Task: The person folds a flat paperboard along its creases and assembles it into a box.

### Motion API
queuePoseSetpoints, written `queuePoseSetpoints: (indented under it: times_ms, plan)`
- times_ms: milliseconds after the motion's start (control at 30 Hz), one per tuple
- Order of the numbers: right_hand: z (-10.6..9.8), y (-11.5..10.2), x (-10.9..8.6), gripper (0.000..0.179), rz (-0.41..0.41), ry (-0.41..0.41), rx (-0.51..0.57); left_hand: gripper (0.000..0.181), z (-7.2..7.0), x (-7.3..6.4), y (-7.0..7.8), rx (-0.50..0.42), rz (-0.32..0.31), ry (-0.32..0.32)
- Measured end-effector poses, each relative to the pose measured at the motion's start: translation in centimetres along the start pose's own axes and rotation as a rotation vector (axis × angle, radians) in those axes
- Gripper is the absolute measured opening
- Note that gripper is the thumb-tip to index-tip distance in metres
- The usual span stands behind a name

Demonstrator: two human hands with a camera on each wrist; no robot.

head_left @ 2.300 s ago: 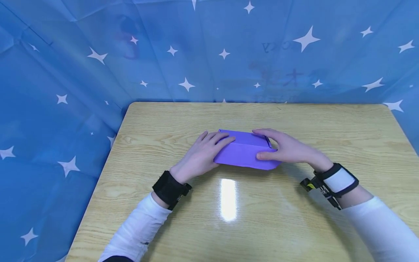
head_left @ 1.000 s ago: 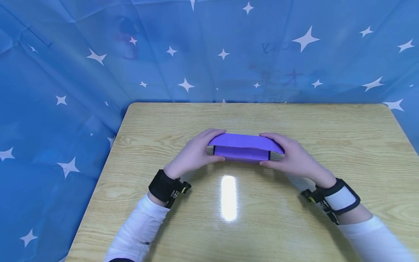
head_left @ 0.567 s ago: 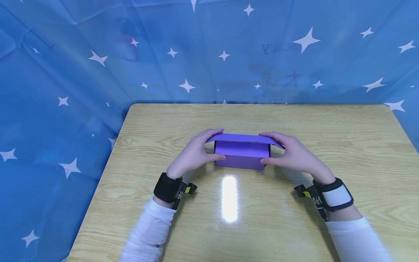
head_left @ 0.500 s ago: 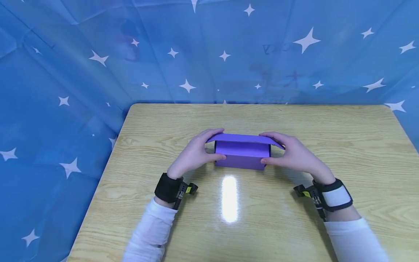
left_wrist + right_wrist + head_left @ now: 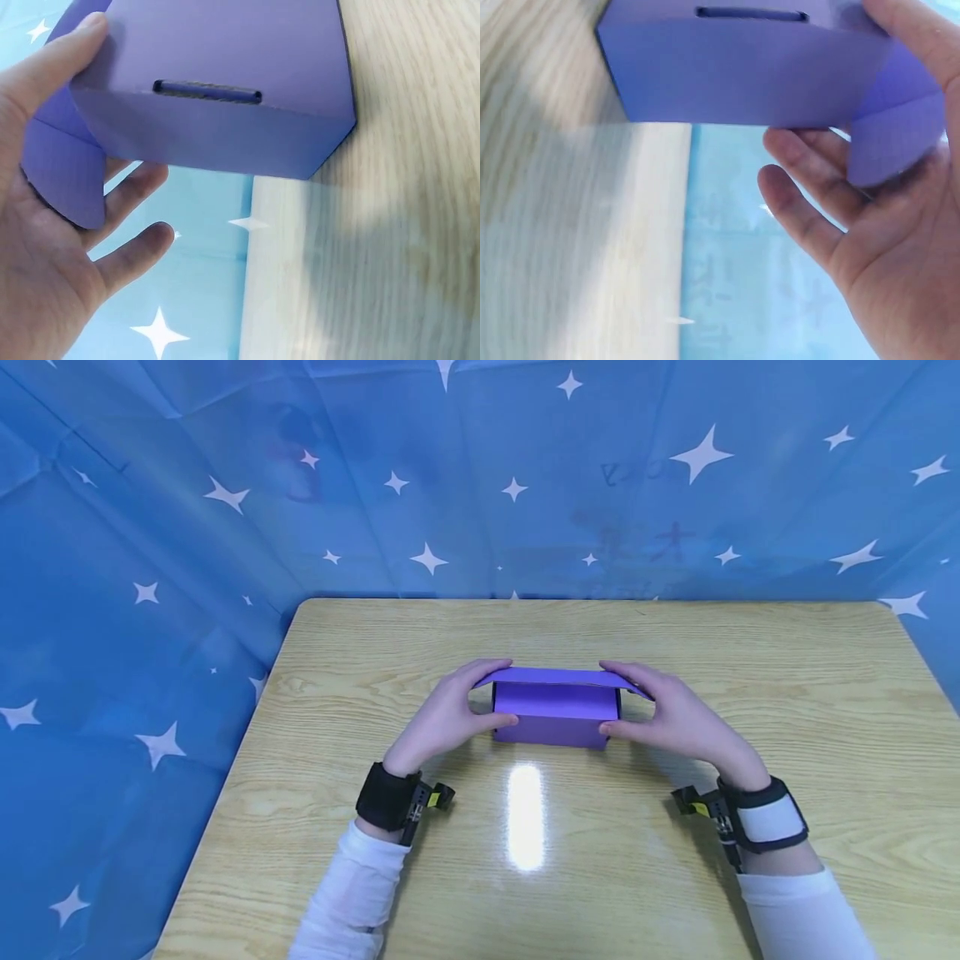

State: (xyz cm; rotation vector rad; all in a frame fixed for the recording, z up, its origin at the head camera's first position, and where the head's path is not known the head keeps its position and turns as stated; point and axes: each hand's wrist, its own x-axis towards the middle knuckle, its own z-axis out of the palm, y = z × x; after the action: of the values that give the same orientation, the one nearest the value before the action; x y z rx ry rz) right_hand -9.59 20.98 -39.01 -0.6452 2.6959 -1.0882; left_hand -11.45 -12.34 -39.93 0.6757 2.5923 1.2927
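A purple cardboard box (image 5: 551, 731) sits mid-table, its lid (image 5: 558, 677) raised along the far side and a gap showing beneath it. My left hand (image 5: 450, 714) holds the left end, thumb on the front edge and fingers behind the lid. At the other end my right hand (image 5: 671, 714) grips in the same way. In the left wrist view a narrow slot (image 5: 207, 91) runs along a box edge, and a rounded flap (image 5: 64, 161) leans into the palm. The right wrist view shows a matching flap (image 5: 889, 142) against that palm. The box's inside is mostly hidden.
The light wooden table (image 5: 360, 643) has rounded back corners, and a bright reflection (image 5: 525, 818) lies in front of the box. Behind and to the left hangs a blue cloth (image 5: 480, 460) with white stars. Both wrists wear black straps with small cameras.
The box has tipped back so its front and inner gap show under the lid. My left hand has moved from its top to its left end. Over the last half second little has moved.
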Motion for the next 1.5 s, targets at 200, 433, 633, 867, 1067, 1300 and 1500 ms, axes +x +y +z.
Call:
queuePoseSetpoints:
  times_ms: [200,433,633,867,1067,1300,1500]
  plan:
    - [-1.3,-1.2,-1.5,0.074,-0.022,0.097,-0.096,0.059,-1.3,-0.7,0.4,-0.023,-0.004,0.082]
    - [-2.3,-2.6,-2.7,0.048,-0.021,0.209,-0.218,0.044,-2.5,-1.2,0.6,0.017,0.026,0.164]
    - [-2.4,-2.6,-2.6,0.036,-0.005,0.221,-0.265,0.036,-2.9,-1.4,0.5,0.045,0.034,0.170]
    - [-2.2,-2.4,-2.5,0.019,-0.046,0.276,-0.272,0.025,-3.1,-1.4,0.8,0.041,0.015,0.186]
    - [-2.0,-2.6,-2.4,0.016,-0.054,0.316,-0.283,0.023,-2.9,-1.4,1.0,0.029,-0.026,0.239]
    - [-1.7,-2.9,-2.2,0.015,-0.074,0.380,-0.275,0.025,-2.6,-1.4,1.7,0.030,-0.049,0.295]
    - [-1.5,-3.1,-2.2,0.015,-0.063,0.395,-0.270,0.024,-2.4,-1.4,2.0,0.020,-0.058,0.306]
